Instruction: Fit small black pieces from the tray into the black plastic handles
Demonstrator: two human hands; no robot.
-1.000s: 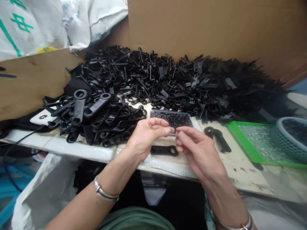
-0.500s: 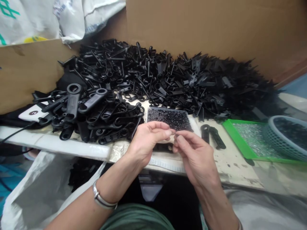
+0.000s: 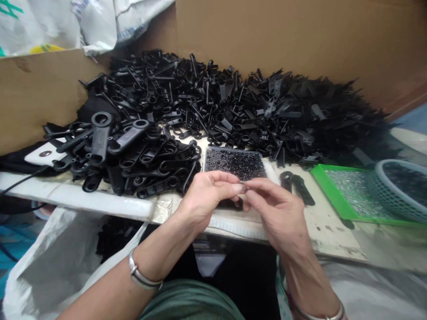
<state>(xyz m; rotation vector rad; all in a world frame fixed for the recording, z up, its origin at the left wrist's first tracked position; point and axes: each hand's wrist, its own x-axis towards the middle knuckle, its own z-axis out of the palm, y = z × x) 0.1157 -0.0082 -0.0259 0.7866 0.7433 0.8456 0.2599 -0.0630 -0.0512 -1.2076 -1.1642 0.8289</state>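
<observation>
Above the table's front edge my left hand (image 3: 207, 195) and my right hand (image 3: 278, 206) meet, each with thumb and forefinger pinched. Between the fingertips is something small and thin, too small to name. Beneath them lies a black plastic part (image 3: 231, 203), mostly covered by the hands. Just behind stands a clear box (image 3: 235, 162) of tiny dark pieces. Two black plastic parts (image 3: 302, 189) rest on the table to the right of my right hand.
Black ring-ended parts (image 3: 133, 155) are heaped on the left; a larger pile (image 3: 216, 102) runs along the cardboard wall (image 3: 300, 35). At right, a green tray (image 3: 333, 195) holds small shiny pieces beside a grey basket (image 3: 400, 191). A white sack (image 3: 43, 266) hangs open below, front left.
My right hand has shifted slightly right and its fingers have turned a little. The fingertips of both hands stay together. My left hand is nearly still.
</observation>
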